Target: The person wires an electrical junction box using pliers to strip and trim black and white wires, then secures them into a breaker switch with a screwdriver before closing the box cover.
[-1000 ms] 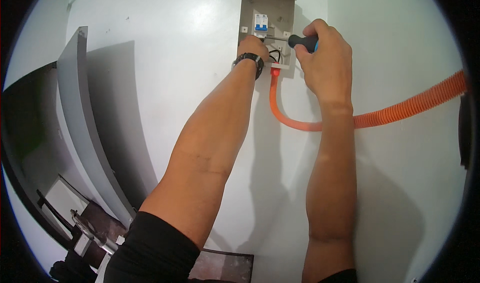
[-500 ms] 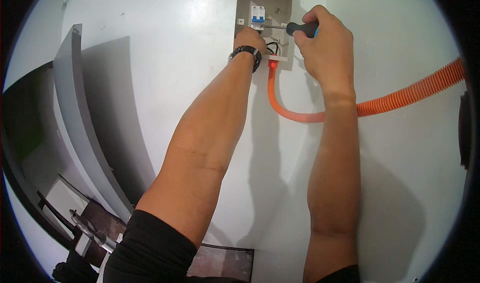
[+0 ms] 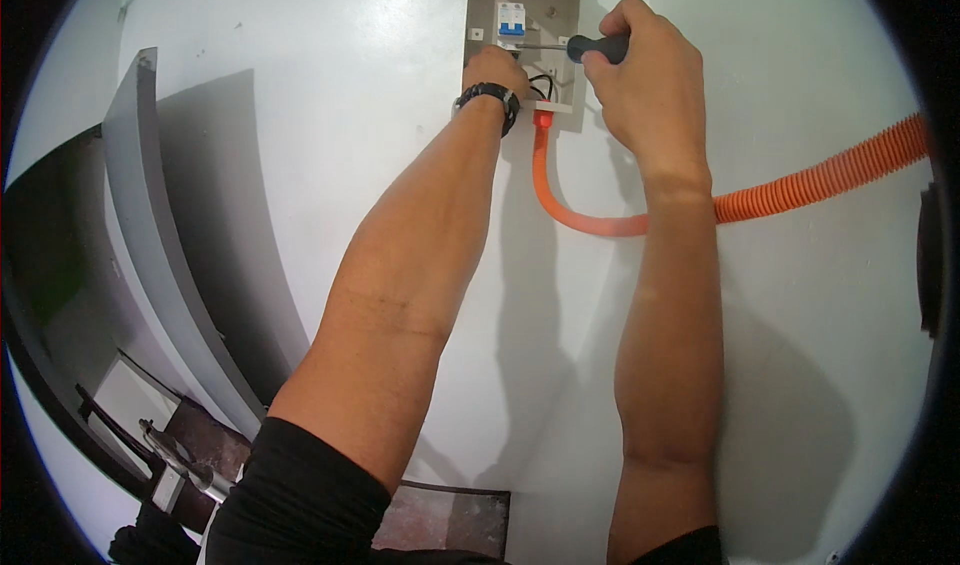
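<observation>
From the head camera, it's the miniature circuit breaker (image 3: 511, 23) in the spotlight: a compact white block with two blue toggles side by side, mounted upright inside the beige enclosure (image 3: 552, 10) high on the wall (image 3: 320, 35). In from the right comes the screwdriver (image 3: 597, 49), handle dark and rounded, slim metal shaft lying nearly level and ending at the breaker's lower part; whether its tip sits in a screw is too small to tell. The right hand (image 3: 652, 85) is wrapped around that handle, thumb underneath. And the left hand (image 3: 496, 69), black wristwatch (image 3: 488, 95) at its wrist, reaches in just below the breaker; its fingertips are hidden, so no telling what they grip.

Texture now: smooth, pale wall, flat box sides, and thin black wires (image 3: 543, 87) curving beside the left hand. Below, a bright red-orange fitting (image 3: 543, 119) meets the box's bottom edge, and the ribbed orange conduit (image 3: 820, 192) swoops down, passes behind the right forearm and climbs to the right.

Edges: the left hand crowds the box's lower left corner, the handle overlaps its right rim. Plenty of bare wall left of the box, with the grey panel (image 3: 150, 185) well apart.
</observation>
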Action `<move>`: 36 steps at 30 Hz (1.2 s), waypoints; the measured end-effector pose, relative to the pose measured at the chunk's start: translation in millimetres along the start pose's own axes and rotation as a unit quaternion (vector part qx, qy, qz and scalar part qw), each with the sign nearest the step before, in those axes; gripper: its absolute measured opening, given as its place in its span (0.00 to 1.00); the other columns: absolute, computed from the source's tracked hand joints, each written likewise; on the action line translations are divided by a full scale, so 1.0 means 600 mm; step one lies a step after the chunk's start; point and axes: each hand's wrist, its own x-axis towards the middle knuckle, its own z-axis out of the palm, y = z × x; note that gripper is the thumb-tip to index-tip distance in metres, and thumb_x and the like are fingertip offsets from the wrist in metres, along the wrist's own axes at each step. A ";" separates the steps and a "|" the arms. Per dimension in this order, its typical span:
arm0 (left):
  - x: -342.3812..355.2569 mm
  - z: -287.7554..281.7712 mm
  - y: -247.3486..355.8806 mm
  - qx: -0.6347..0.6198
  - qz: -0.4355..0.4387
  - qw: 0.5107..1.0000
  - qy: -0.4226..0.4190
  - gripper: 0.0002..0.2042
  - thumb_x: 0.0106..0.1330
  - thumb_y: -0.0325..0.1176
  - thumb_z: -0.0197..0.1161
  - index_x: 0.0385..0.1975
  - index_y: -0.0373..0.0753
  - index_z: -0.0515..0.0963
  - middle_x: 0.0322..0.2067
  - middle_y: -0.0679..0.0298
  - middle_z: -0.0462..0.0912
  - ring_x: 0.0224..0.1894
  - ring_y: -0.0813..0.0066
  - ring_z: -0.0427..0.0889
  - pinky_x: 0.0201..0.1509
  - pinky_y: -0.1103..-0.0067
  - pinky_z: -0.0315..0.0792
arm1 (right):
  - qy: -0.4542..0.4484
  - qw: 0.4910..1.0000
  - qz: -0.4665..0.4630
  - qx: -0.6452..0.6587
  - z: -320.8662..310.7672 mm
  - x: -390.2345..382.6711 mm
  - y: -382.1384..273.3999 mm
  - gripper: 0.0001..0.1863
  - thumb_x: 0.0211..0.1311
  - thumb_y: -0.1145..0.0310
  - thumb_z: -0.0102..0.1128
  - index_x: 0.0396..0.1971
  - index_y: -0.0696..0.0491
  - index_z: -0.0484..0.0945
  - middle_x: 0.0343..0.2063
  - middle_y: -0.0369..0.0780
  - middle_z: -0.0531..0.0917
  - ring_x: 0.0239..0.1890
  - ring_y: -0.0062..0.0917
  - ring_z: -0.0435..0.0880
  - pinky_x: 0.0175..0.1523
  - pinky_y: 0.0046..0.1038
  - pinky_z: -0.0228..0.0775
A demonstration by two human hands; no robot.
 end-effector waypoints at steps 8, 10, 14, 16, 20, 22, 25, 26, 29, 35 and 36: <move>-0.002 0.003 0.004 0.000 0.021 0.999 -0.029 0.15 0.65 0.31 0.62 0.48 0.30 0.81 0.51 0.43 0.85 0.55 0.50 0.85 0.61 0.66 0.79 | -0.104 0.990 0.051 -0.077 -0.044 0.053 -0.116 0.18 0.63 0.72 0.64 0.51 0.63 0.79 0.39 0.55 0.88 0.41 0.44 0.91 0.45 0.38 0.84; 0.003 0.006 -0.001 0.001 0.061 0.998 -0.013 0.15 0.66 0.32 0.62 0.48 0.31 0.82 0.51 0.44 0.86 0.55 0.51 0.86 0.61 0.66 0.79 | -0.113 0.986 0.068 -0.099 -0.043 0.063 -0.126 0.14 0.63 0.72 0.64 0.45 0.64 0.82 0.36 0.54 0.88 0.40 0.44 0.91 0.46 0.37 0.83; 0.004 0.008 -0.003 0.001 -0.008 1.000 -0.012 0.15 0.68 0.34 0.60 0.47 0.32 0.83 0.51 0.46 0.86 0.55 0.52 0.85 0.61 0.66 0.79 | -0.176 0.969 0.024 -0.174 -0.049 0.076 -0.131 0.12 0.63 0.73 0.63 0.43 0.64 0.84 0.36 0.53 0.89 0.40 0.42 0.91 0.46 0.37 0.84; -0.002 0.004 0.000 0.005 -0.001 1.000 -0.014 0.16 0.68 0.38 0.63 0.47 0.32 0.83 0.50 0.47 0.86 0.55 0.52 0.86 0.60 0.65 0.79 | -0.219 0.948 0.059 -0.223 -0.052 0.078 -0.127 0.12 0.63 0.73 0.63 0.43 0.64 0.85 0.36 0.52 0.89 0.41 0.41 0.91 0.46 0.37 0.84; -0.006 0.001 -0.002 -0.001 -0.006 1.000 -0.002 0.17 0.68 0.41 0.65 0.46 0.32 0.84 0.50 0.47 0.87 0.54 0.51 0.86 0.59 0.65 0.79 | -0.117 0.966 -0.060 -0.222 -0.051 0.045 -0.104 0.12 0.62 0.75 0.62 0.44 0.64 0.85 0.43 0.54 0.87 0.46 0.42 0.89 0.49 0.35 0.83; -0.002 0.000 0.000 0.003 0.001 1.000 -0.009 0.17 0.68 0.41 0.66 0.46 0.32 0.84 0.50 0.47 0.87 0.54 0.51 0.86 0.59 0.65 0.79 | -0.046 0.968 -0.120 -0.215 -0.049 0.039 -0.110 0.12 0.62 0.76 0.62 0.44 0.63 0.85 0.46 0.55 0.86 0.48 0.42 0.88 0.50 0.35 0.82; 0.000 0.007 0.002 -0.004 0.009 1.000 -0.007 0.17 0.69 0.41 0.66 0.45 0.32 0.85 0.49 0.47 0.87 0.54 0.51 0.86 0.59 0.65 0.79 | -0.147 0.973 0.013 -0.176 -0.064 0.057 -0.130 0.14 0.61 0.80 0.60 0.47 0.61 0.84 0.50 0.54 0.84 0.50 0.41 0.87 0.54 0.35 0.80; 0.001 0.008 -0.001 -0.013 0.008 1.000 0.001 0.17 0.69 0.41 0.66 0.44 0.32 0.85 0.49 0.47 0.87 0.54 0.51 0.86 0.59 0.65 0.79 | -0.187 0.977 0.004 -0.103 -0.073 0.060 -0.125 0.16 0.61 0.80 0.60 0.49 0.62 0.83 0.50 0.54 0.84 0.51 0.41 0.86 0.56 0.35 0.79; 0.008 0.009 -0.013 -0.012 -0.009 1.000 0.010 0.17 0.68 0.42 0.66 0.44 0.32 0.86 0.49 0.46 0.87 0.54 0.52 0.86 0.58 0.64 0.79 | -0.226 0.974 -0.035 0.001 -0.091 0.055 -0.107 0.18 0.60 0.80 0.60 0.51 0.63 0.80 0.50 0.53 0.84 0.52 0.40 0.86 0.60 0.35 0.77; 0.004 0.001 0.006 -0.049 -0.023 0.998 -0.027 0.15 0.64 0.31 0.65 0.48 0.31 0.82 0.51 0.44 0.85 0.56 0.52 0.85 0.62 0.67 0.79 | -0.175 0.983 -0.023 -0.049 -0.064 0.055 -0.095 0.15 0.65 0.77 0.59 0.51 0.64 0.77 0.47 0.55 0.84 0.51 0.39 0.87 0.54 0.35 0.79; 0.004 0.002 0.009 -0.068 -0.035 0.997 -0.028 0.15 0.64 0.31 0.65 0.48 0.31 0.82 0.51 0.44 0.85 0.56 0.51 0.85 0.62 0.67 0.79 | -0.201 0.974 0.046 -0.094 -0.065 0.063 -0.101 0.14 0.66 0.77 0.59 0.50 0.64 0.77 0.46 0.55 0.84 0.51 0.38 0.87 0.53 0.35 0.80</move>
